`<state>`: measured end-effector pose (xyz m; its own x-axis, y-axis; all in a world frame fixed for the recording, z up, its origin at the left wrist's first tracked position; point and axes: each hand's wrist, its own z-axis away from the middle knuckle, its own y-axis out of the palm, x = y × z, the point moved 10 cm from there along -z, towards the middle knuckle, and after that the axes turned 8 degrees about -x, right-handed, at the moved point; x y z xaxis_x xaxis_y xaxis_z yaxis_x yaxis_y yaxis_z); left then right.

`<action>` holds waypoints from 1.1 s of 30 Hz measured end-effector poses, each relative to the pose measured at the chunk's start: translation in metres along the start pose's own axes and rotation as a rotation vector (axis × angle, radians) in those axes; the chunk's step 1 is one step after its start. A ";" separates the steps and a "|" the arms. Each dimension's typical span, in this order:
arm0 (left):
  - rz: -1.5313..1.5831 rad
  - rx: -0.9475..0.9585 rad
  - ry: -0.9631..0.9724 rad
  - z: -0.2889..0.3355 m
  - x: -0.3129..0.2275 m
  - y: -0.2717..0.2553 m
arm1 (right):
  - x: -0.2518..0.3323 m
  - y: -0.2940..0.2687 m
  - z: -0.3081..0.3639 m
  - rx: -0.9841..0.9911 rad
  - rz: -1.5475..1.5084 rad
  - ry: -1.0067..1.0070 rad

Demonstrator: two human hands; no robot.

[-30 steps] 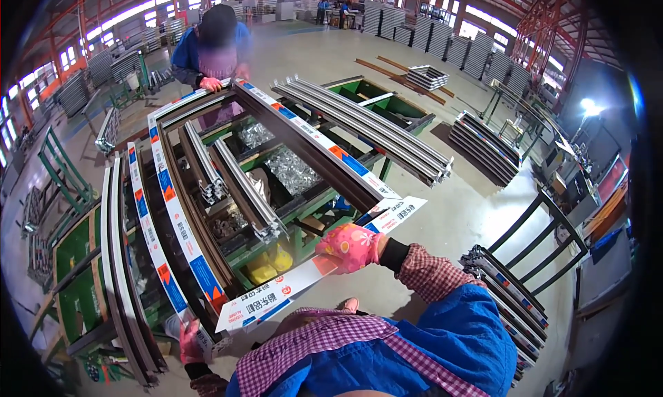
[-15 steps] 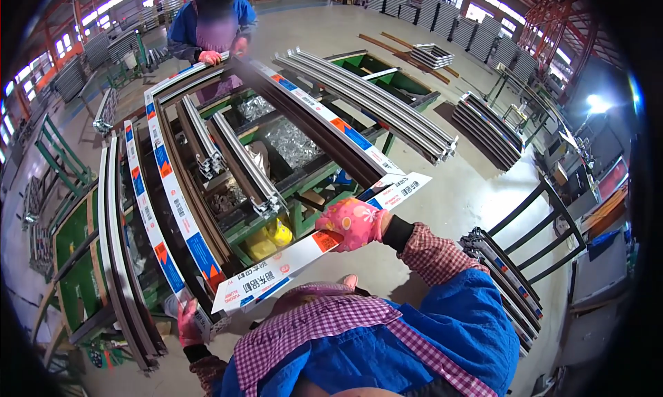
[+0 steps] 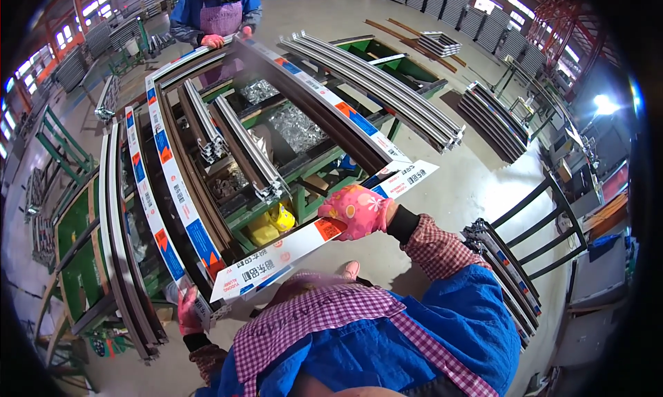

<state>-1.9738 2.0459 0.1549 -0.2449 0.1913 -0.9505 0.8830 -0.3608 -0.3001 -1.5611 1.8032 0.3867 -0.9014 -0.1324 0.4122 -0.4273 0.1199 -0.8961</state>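
Observation:
A large rectangular frame of dark brown metal profiles, faced with white, blue and orange printed film, lies across the green work stand. My right hand [image 3: 353, 212], in a pink patterned glove, is closed around its near bar [image 3: 266, 264], right of the middle. My left hand [image 3: 188, 311], also in a pink glove, is closed at the near end of a film-faced profile [image 3: 156, 224], beside the frame's left near corner. That hand's fingers are partly hidden. At the far end a co-worker [image 3: 215, 17] in pink gloves has both hands at the frame's far bar.
Silver profiles [image 3: 373, 86] lie on the stand to the right, and shorter ones [image 3: 245, 145] inside the frame. Below them are clear plastic wrap [image 3: 295, 127] and a yellow bag [image 3: 273, 224]. A black rack [image 3: 539, 224] and stacked profiles [image 3: 507, 283] stand at right.
The whole view has shifted slightly, with the stand a little higher in the picture. The co-worker's blurred hand has moved slightly away from the frame's far corner. Both my hands keep their grips.

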 end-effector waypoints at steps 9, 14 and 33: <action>0.009 0.006 0.019 0.003 0.000 -0.003 | 0.001 0.003 0.001 -0.017 -0.084 -0.035; -0.454 0.122 0.277 0.006 -0.018 0.010 | 0.010 -0.003 -0.003 -0.021 0.013 -0.056; 0.107 -0.063 -0.023 -0.002 0.011 -0.002 | 0.005 0.001 -0.006 0.000 0.011 -0.009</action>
<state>-1.9773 2.0502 0.1447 -0.1562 0.1336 -0.9786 0.9279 -0.3198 -0.1918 -1.5663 1.8086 0.3885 -0.9054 -0.1403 0.4008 -0.4175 0.1218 -0.9005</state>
